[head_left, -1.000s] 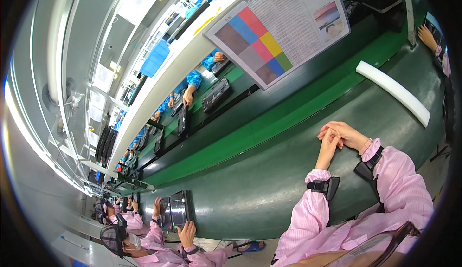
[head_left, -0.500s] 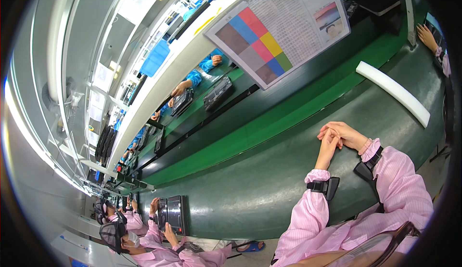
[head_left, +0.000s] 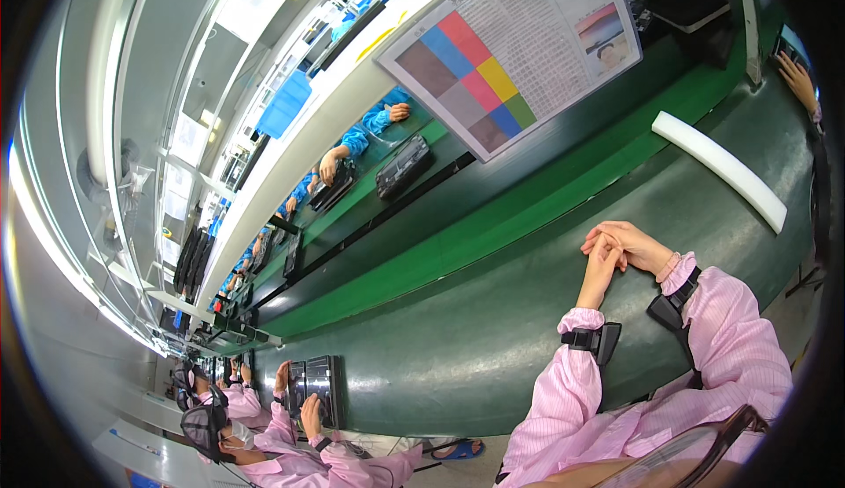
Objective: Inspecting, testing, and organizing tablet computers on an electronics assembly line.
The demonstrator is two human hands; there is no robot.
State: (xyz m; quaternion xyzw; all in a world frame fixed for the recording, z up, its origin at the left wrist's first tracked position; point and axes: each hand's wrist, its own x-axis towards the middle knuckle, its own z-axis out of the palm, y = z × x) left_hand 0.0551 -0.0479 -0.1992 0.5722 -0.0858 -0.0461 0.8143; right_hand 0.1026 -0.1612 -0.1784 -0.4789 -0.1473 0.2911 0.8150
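My left hand and my right hand rest together on the dark green worktop, their fingers closed and folded into each other. No object shows in either one, though the undersides of the fingers are hidden. Both forearms are in pink striped sleeves with black straps and small black devices at the wrists. The nearest thing is a curved white foam strip, lying to the right and beyond my hands without touching them.
Beyond the worktop runs a green conveyor line carrying a black device. A laminated colour chart hangs above it. At lower left a co-worker handles a black panel; another's hand is at far right. Blue-sleeved people work across the line.
My hands stay still. The lower-left co-worker's near hand has risen slightly over the black panel. At far right, the other person's hand has shifted. Across the line, the blue-sleeved hands have moved a little.
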